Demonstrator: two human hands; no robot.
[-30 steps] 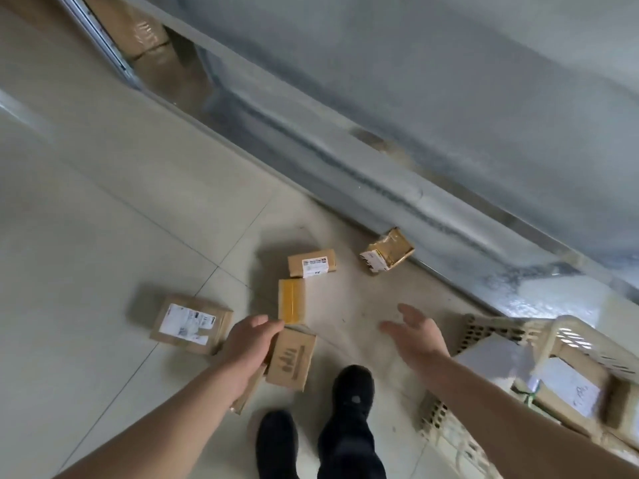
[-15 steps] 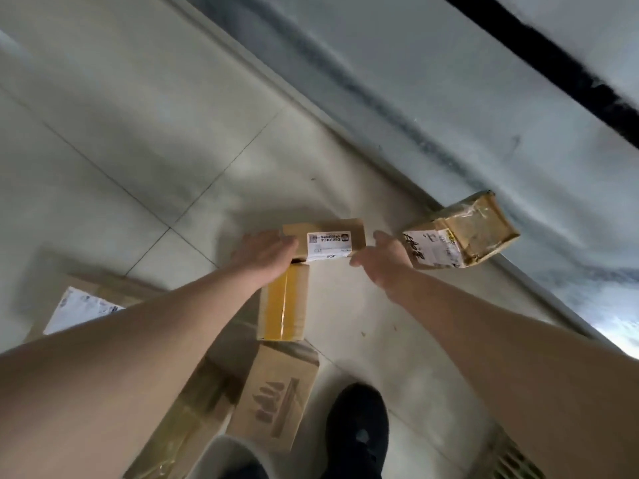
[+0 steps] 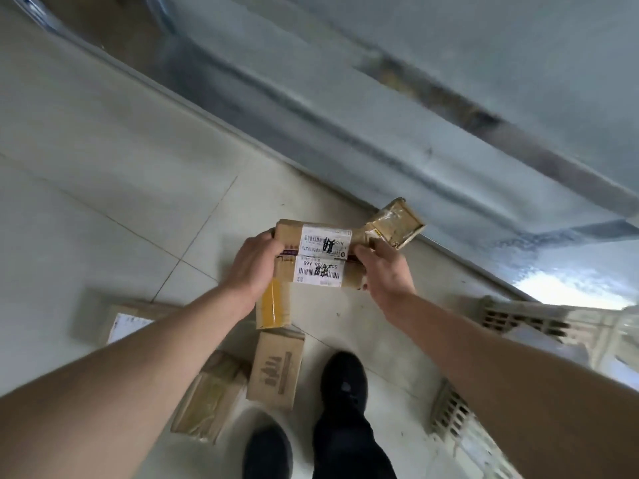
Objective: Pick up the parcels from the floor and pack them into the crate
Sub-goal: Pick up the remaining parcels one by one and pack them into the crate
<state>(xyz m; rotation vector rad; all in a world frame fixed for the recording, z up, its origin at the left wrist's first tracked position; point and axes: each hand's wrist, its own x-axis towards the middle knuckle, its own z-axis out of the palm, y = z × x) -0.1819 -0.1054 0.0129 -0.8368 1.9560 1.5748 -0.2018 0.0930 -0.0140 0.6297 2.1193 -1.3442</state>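
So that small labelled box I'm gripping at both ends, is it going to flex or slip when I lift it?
Probably stiff: the labelled box keeps square cardboard edges between the left hand and right hand. Probably light, being small. The glossy label and tape could be somewhat slippery.

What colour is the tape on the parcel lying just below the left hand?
Yellow tape along the brown parcel, clearest in the head view.

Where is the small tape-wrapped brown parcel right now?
In the head view it sits right of centre on the floor against the metal wall base, tape-wrapped brown parcel, just beyond the right hand.
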